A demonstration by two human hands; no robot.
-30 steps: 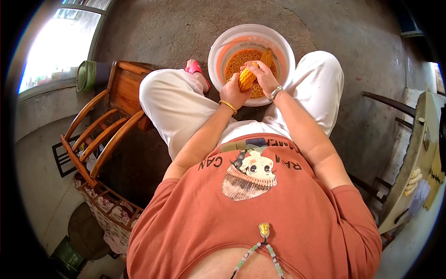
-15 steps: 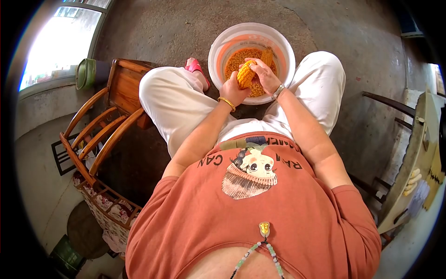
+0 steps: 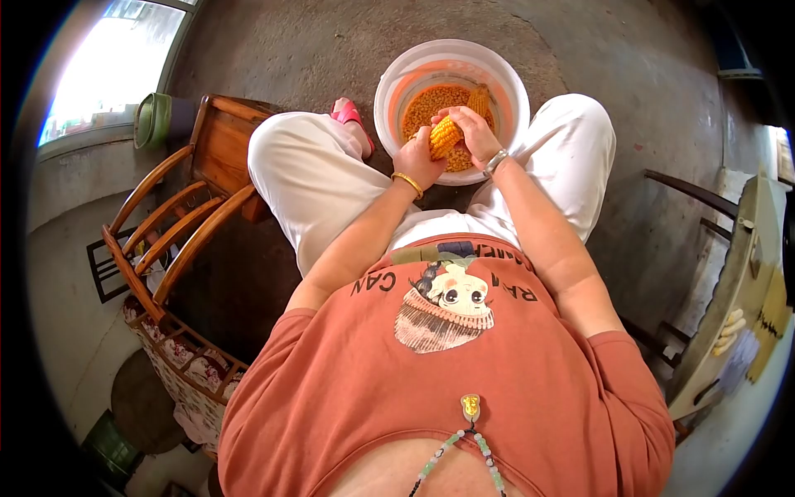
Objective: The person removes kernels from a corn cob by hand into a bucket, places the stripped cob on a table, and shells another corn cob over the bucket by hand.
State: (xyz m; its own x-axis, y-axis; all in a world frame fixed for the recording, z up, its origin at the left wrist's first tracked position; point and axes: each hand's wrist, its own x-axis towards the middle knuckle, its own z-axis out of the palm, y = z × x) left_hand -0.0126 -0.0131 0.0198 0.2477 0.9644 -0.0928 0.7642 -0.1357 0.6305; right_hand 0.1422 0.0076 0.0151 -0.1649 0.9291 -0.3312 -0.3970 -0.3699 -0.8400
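An ear of corn (image 3: 445, 138) with yellow-orange kernels is held between my hands over a white bucket (image 3: 515, 87). My left hand (image 3: 419, 159) grips its lower left end, fingers wrapped round it. Against its upper right side lies my right hand (image 3: 474, 137), fingers curled over the kernels. Loose corn kernels (image 3: 434, 101) cover the bottom of the bucket. Another ear of corn (image 3: 479, 99) leans inside the bucket at the right, behind my right hand. My palms and part of the held ear are hidden.
The bucket stands on the concrete floor (image 3: 331, 50) between my knees. To my left is a wooden chair (image 3: 224, 141), with green tubs (image 3: 151, 121) behind it. A table (image 3: 729, 290) with a pair of gloves (image 3: 730, 331) on it stands at the right.
The held ear has tilted further to the right, and my right hand's fingers have shifted up over it. The view has moved slightly.
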